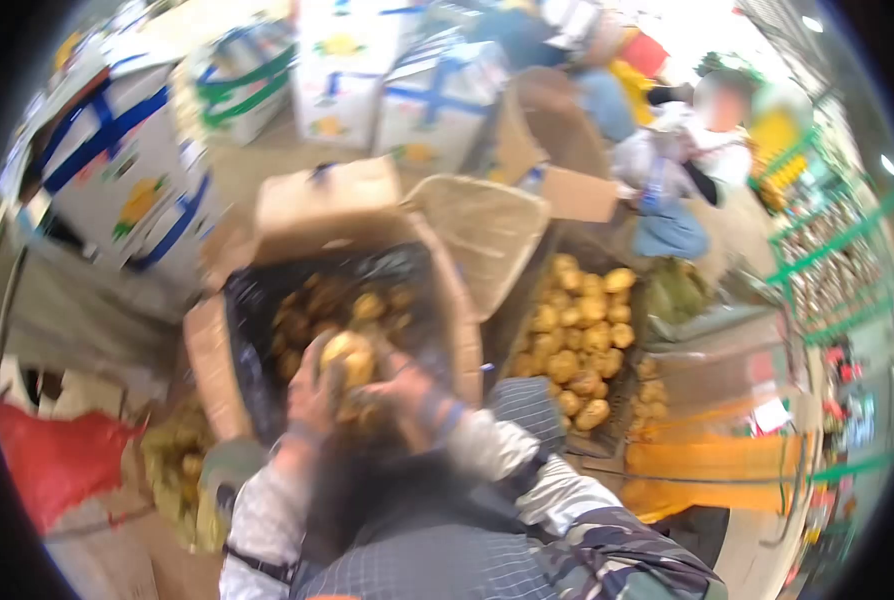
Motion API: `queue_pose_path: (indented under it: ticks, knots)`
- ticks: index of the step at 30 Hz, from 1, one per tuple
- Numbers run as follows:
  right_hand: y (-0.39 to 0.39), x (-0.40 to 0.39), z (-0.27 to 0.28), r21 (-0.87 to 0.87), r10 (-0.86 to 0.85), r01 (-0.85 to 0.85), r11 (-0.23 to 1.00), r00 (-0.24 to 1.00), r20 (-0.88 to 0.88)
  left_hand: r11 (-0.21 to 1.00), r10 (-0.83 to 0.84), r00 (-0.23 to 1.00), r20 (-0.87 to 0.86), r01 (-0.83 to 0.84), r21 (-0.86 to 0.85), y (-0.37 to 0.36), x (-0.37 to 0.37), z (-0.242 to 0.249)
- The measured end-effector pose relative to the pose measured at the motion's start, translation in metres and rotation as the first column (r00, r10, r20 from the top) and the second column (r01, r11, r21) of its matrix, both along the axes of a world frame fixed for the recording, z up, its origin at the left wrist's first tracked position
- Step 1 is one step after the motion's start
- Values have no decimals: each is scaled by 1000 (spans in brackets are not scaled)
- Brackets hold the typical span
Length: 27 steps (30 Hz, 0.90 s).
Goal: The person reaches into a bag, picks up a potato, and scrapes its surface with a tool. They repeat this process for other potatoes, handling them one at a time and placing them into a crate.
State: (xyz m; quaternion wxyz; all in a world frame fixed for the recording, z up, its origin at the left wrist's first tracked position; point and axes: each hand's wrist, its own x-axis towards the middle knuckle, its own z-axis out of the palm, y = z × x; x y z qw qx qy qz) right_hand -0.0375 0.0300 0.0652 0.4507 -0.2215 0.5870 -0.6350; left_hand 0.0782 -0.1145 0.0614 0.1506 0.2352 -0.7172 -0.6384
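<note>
A large yellow potato (pixel 348 358) is held up over an open cardboard box (pixel 333 212) lined with black plastic. My left hand (pixel 310 392) wraps around its left side. From the right, my right hand (pixel 407 392) closes in against the potato, its fingers smeared by motion. Below and behind my hands, more potatoes (pixel 312 300), darker and dirt-covered, lie in the box. To the right, a crate of cleaner yellow potatoes (pixel 579 335) stands close by my right sleeve.
Beyond the box lie a tan lid-like panel (pixel 482 235) and another open carton (pixel 579 192). Taped white cartons (pixel 332 75) stand at the back. Left are a red sack (pixel 62 460) and a green mesh bag (pixel 179 465); right, an orange sack (pixel 712 470). Another person (pixel 717 150) sits far right.
</note>
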Motion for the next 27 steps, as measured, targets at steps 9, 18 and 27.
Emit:
queue_pose_path:
  ticks: [9, 18, 27]
  knots:
    - [1, -8, -55, -78, -164, 226, 971, 869, 467, 943, 180, 975, -133, -209, -258, -36, 0, -76]
    - [12, -8, -59, -305, -147, 143, 942, 989, 10, 761, 30, 959, -281, 160, 628, -2, 12, -22]
    - [52, -23, -49, 244, -150, 58, 968, 914, 378, 610, 616, 570, -544, 91, 787, -69, 133, 81]
